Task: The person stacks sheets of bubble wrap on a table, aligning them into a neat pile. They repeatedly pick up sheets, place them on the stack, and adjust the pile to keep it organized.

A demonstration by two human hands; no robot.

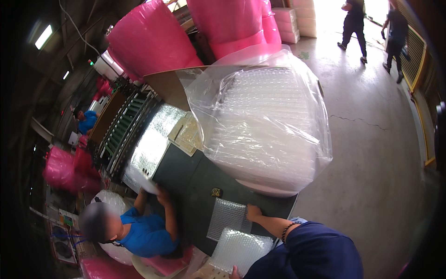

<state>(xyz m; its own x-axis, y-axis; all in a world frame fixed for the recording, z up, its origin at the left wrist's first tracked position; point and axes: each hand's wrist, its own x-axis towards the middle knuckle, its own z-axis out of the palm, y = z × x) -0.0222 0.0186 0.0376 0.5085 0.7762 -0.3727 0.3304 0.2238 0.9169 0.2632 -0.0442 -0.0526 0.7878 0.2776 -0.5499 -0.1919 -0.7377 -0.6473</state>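
A flat sheet of clear bubble wrap (226,218) lies on the dark table (186,186). My right hand (253,213), with a dark beaded bracelet at the wrist, has its fingers closed at the right edge of this sheet. Nearer to me is a stack of bubble wrap pieces (241,249), whiter and thicker than the sheet. At its lower edge my left hand (235,273) shows only in part, the thumb against the stack and the other fingers hidden. A small black and yellow tape measure (216,192) sits just beyond the sheet.
A big plastic bag of stacked bubble wrap (269,125) covers the table's far right. At the left a co-worker in blue (148,232) handles a whitish sheet (144,181). Beyond are a roller conveyor (123,132) and pink rolls (151,39). Two people (355,25) walk at the back right.
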